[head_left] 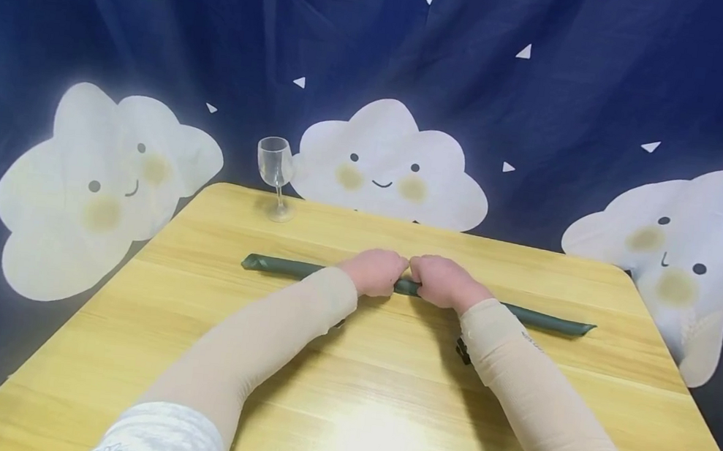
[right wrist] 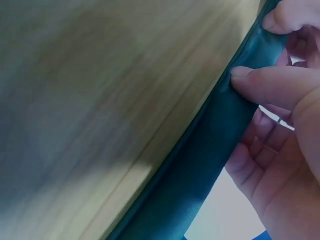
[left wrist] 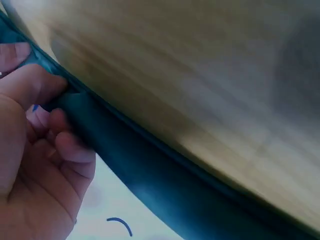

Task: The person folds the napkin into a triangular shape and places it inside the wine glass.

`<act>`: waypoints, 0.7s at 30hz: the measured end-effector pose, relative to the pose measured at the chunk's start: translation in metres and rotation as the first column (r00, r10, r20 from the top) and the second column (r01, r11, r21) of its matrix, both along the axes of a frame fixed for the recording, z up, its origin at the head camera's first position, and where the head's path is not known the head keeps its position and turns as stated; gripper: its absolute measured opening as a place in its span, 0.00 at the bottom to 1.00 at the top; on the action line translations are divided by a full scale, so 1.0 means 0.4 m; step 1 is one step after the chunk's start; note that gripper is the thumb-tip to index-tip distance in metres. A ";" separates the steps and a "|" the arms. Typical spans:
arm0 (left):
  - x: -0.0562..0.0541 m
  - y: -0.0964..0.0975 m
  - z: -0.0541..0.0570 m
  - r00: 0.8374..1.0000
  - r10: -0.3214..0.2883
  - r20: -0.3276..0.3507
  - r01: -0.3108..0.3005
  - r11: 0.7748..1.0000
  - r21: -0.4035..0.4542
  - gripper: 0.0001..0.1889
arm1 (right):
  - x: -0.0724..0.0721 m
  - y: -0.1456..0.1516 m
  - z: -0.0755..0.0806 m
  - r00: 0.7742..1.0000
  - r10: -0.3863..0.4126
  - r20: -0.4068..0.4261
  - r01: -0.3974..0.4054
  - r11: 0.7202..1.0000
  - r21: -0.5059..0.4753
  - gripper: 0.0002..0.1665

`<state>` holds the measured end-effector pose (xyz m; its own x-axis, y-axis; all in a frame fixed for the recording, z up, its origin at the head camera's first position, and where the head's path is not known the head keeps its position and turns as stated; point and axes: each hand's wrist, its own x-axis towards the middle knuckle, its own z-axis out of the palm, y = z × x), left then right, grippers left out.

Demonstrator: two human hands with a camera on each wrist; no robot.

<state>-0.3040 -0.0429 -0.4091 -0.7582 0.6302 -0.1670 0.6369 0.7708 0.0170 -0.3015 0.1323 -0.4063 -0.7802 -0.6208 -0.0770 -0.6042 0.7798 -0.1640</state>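
A long, narrow roll of dark green sheet material (head_left: 543,320) lies crosswise on the table, its ends pointed; whether it is cloth or plastic I cannot tell. My left hand (head_left: 378,272) grips it near its middle, with thumb and curled fingers on it in the left wrist view (left wrist: 37,145). Close beside, my right hand (head_left: 444,281) pinches the same roll, thumb on top and fingers behind in the right wrist view (right wrist: 280,125). The two hands nearly touch, and a short stretch of green shows between them.
A clear stemmed glass (head_left: 275,165) stands upright at the table's back left, beyond the roll's left end. The wooden table (head_left: 192,325) has rounded corners. Behind it hangs a dark blue curtain (head_left: 367,42) printed with white smiling clouds.
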 end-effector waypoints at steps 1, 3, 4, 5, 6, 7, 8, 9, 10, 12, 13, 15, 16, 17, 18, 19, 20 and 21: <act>0.003 0.000 -0.001 1.000 0.001 0.008 -0.001 1.000 0.007 0.09 | 0.003 0.000 0.000 1.000 0.006 0.000 -0.006 1.000 -0.005 0.13; 0.008 0.000 -0.001 1.000 0.009 0.026 -0.010 1.000 0.016 0.10 | 0.010 0.002 0.002 1.000 0.015 0.007 -0.015 1.000 -0.009 0.13; 0.010 0.000 0.000 0.999 0.013 0.035 -0.014 1.000 0.020 0.10 | 0.013 0.002 0.003 1.000 0.021 0.011 -0.020 1.000 -0.011 0.12; 0.012 -0.001 0.001 0.999 0.019 0.042 -0.020 1.000 0.022 0.10 | 0.015 0.003 0.005 1.000 0.027 0.012 -0.027 1.000 -0.012 0.12; 0.013 -0.001 0.002 0.998 0.024 0.050 -0.025 0.999 0.027 0.11 | 0.017 0.004 0.006 0.999 0.031 0.016 -0.031 0.999 -0.015 0.12; 0.013 0.000 0.002 0.998 0.027 0.055 -0.028 0.999 0.027 0.12 | 0.018 0.006 0.007 0.999 0.035 0.019 -0.034 0.999 -0.017 0.12; 0.013 0.000 0.002 0.998 0.030 0.058 -0.031 0.999 0.026 0.13 | 0.019 0.007 0.008 0.999 0.037 0.024 -0.036 0.999 -0.019 0.13; 0.013 0.001 0.001 0.998 0.035 0.061 -0.036 0.999 0.025 0.15 | 0.020 0.008 0.009 0.999 0.037 0.031 -0.036 0.999 -0.024 0.13; 0.012 0.002 0.001 0.997 0.039 0.063 -0.041 0.999 0.027 0.15 | 0.020 0.008 0.009 0.999 0.035 0.038 -0.034 0.999 -0.029 0.13; 0.012 0.005 -0.001 0.997 0.051 0.065 -0.053 0.998 0.030 0.15 | 0.020 0.009 0.009 0.998 0.027 0.054 -0.026 0.999 -0.033 0.13; 0.013 0.006 -0.003 0.996 0.058 0.063 -0.060 0.998 0.029 0.15 | 0.020 0.009 0.009 0.998 0.023 0.062 -0.021 0.999 -0.032 0.12; 0.016 0.010 -0.004 0.996 0.070 0.057 -0.072 0.997 0.033 0.14 | 0.019 0.008 0.008 0.997 0.011 0.077 -0.009 0.999 -0.030 0.12; 0.018 0.013 -0.004 0.996 0.074 0.050 -0.076 0.997 0.031 0.13 | 0.019 0.007 0.007 0.997 0.003 0.081 0.000 1.000 -0.028 0.11; 0.020 0.016 -0.004 0.996 0.078 0.042 -0.080 0.996 0.029 0.13 | 0.019 0.006 0.007 0.996 -0.008 0.084 0.011 1.000 -0.026 0.11; 0.023 0.020 -0.004 0.996 0.084 0.033 -0.085 0.996 0.029 0.11 | 0.019 0.005 0.007 0.996 -0.020 0.084 0.022 1.000 -0.023 0.11; 0.024 0.022 -0.005 0.996 0.092 0.020 -0.093 0.995 0.031 0.10 | 0.018 0.002 0.005 0.996 -0.034 0.084 0.036 0.999 -0.021 0.11; 0.027 0.025 -0.006 0.995 0.100 0.010 -0.100 0.994 0.033 0.08 | 0.018 -0.001 0.004 0.996 -0.048 0.080 0.049 0.999 -0.018 0.11; 0.030 0.027 -0.008 0.994 0.112 0.006 -0.112 0.993 0.041 0.05 | 0.018 -0.004 0.002 0.995 -0.062 0.072 0.063 0.998 -0.012 0.10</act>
<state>-0.2922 -0.0319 -0.4122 -0.8239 0.5477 -0.1456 0.5465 0.8359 0.0519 -0.2944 0.1305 -0.4054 -0.8104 -0.5723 -0.1252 -0.5406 0.8130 -0.2163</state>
